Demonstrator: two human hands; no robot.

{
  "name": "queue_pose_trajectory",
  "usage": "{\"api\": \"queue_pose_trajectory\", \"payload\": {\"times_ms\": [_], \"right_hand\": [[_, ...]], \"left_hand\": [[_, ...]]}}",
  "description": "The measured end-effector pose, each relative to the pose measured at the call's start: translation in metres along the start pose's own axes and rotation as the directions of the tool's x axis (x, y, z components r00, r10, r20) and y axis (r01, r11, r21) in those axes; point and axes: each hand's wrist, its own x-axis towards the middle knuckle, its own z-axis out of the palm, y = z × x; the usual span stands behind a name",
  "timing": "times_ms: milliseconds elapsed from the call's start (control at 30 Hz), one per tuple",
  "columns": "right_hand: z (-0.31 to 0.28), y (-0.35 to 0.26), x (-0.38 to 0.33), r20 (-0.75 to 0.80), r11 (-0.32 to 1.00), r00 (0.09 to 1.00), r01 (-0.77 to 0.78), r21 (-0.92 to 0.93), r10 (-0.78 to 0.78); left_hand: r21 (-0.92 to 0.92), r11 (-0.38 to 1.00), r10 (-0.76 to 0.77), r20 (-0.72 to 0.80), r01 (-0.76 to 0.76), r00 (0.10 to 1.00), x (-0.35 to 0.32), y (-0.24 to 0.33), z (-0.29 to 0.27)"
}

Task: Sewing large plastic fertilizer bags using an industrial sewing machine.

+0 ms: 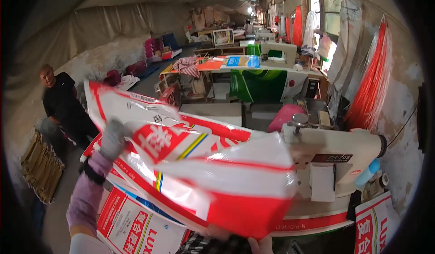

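Note:
A large red and white plastic sack [244,177] is spread in the air in front of me, partly blurred. At its left side my left hand [114,138], in a grey glove, is closed on the sack's edge; the fingertips are smeared. Low in the middle, my right hand [260,245] pinches the sack's near edge, and most of that hand is cut off by the frame. To the right of the raised sack stands a cream sewing machine [337,152], its needle area hidden. Below my left forearm lie more printed sacks [136,224].
Another printed sack [378,222] hangs at the lower right. Red and white strands [374,77] hang on the right wall. Ahead is a worktable with a green sheet [260,84] and a second sewing machine [278,52]. A person in black [65,100] stands at the left, near stacked brown bundles [41,165].

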Motion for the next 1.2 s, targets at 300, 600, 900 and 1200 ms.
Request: {"api": "queue_pose_trajectory", "payload": {"times_ms": [300, 600, 900, 1200], "right_hand": [[0.042, 0.014, -0.054, 0.381, 0.881, 0.875, 0.406, -0.244, -0.297], [-0.006, -0.031, -0.026, 0.311, 0.989, 0.947, -0.112, 0.098, 0.077], [-0.008, -0.064, -0.009, 0.326, 0.994, 0.939, 0.102, 0.026, -0.105], [-0.054, 0.005, -0.043, 0.365, 0.984, 0.914, -0.173, -0.043, 0.176]], "left_hand": [[-0.779, 0.622, 0.335, 0.174, -0.079, 0.926, 0.034, 0.38, 0.009], [-0.581, -0.182, -0.146, 0.814, 0.793, 0.563, 0.068, 0.381, 0.164], [-0.863, 0.44, 0.333, 0.412, 0.247, 0.848, 0.045, 0.418, 0.226], [-0.774, 0.629, 0.696, 0.52, -0.071, 0.495, -0.012, 0.47, 0.039]]}}
